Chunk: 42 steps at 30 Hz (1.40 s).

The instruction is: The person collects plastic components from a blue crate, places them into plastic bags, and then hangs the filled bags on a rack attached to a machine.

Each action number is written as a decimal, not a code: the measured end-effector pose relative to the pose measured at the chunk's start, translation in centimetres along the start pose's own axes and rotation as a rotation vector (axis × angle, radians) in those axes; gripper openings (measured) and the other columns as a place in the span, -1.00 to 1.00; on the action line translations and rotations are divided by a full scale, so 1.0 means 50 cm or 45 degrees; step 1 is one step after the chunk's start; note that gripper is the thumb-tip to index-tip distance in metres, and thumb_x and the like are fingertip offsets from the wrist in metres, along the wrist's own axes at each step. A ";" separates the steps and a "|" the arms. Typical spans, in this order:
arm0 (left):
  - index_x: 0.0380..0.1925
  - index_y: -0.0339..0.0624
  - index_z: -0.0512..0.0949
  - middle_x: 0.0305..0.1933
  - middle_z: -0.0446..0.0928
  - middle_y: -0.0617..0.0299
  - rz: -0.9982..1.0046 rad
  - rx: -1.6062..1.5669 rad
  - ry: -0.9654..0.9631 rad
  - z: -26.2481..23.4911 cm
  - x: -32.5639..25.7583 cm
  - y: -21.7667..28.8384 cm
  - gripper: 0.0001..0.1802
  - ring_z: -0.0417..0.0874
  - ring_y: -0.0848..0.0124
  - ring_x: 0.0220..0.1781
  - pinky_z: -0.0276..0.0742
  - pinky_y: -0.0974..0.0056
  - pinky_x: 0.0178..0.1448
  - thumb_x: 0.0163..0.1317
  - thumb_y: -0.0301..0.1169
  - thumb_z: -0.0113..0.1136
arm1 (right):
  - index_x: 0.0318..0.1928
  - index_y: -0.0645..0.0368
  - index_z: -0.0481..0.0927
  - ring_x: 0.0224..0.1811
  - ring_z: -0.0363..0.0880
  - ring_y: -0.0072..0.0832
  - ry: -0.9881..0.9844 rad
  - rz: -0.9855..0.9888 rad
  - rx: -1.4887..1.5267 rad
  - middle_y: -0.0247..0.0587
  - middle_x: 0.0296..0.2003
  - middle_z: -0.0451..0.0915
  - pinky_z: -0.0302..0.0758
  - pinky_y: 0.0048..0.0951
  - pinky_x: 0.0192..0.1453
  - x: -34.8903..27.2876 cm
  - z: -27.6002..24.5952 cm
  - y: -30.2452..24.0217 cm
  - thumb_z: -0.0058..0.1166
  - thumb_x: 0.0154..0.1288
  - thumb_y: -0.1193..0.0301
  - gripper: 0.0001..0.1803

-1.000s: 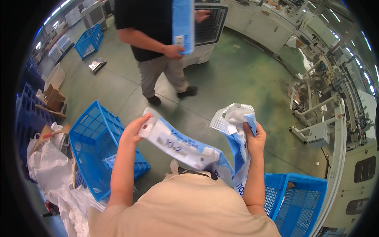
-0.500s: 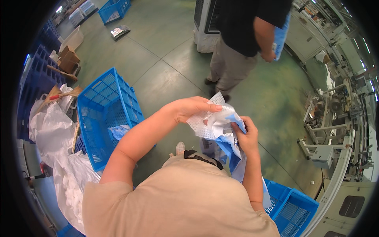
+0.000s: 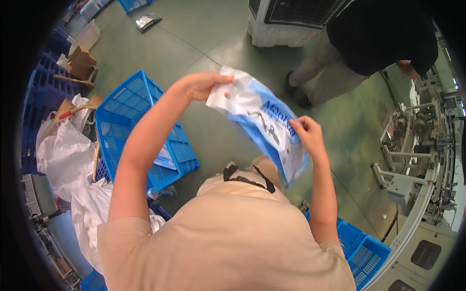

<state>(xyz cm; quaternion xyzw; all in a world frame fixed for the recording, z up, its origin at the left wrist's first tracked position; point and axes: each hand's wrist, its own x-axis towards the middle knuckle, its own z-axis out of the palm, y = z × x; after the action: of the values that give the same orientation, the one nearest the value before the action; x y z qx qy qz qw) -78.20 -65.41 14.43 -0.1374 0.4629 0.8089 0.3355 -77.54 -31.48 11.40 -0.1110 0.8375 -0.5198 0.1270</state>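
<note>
I hold a blue and white plastic bag (image 3: 262,121) stretched out in front of my chest. My left hand (image 3: 201,85) pinches its upper white perforated end. My right hand (image 3: 307,138) grips its right edge lower down. The bag hangs slanted from upper left to lower right, above the green floor. A blue plastic crate (image 3: 131,121) stands on the floor under my left forearm, with a flat bag lying inside it.
Another person in a black top (image 3: 374,39) stands at the upper right, next to a white machine (image 3: 286,19). White sacks (image 3: 68,160) pile at the left. A second blue crate (image 3: 364,252) sits at lower right, beside a metal conveyor frame (image 3: 417,145).
The crumpled bag has been pulled open flat between my hands. My left hand moved left and up. The view turned, so the other person shifted to the upper right.
</note>
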 end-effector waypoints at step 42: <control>-0.22 -0.34 0.41 -0.29 0.49 0.18 1.330 0.048 0.484 -0.273 0.145 1.007 -0.76 0.46 0.45 -0.42 0.45 0.35 -0.24 0.08 -0.50 -0.02 | -0.17 0.03 0.55 -0.24 0.52 -0.11 0.068 -0.233 -0.843 -0.09 -0.27 0.57 0.47 -0.16 -0.23 1.025 0.362 0.114 -0.14 0.12 0.43 -0.73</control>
<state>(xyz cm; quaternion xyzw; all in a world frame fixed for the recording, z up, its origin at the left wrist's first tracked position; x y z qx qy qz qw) -118.49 -91.30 36.35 -0.0271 0.5363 0.8202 -0.1973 -120.25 -60.56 -6.45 -0.2073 0.9504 -0.2316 0.0150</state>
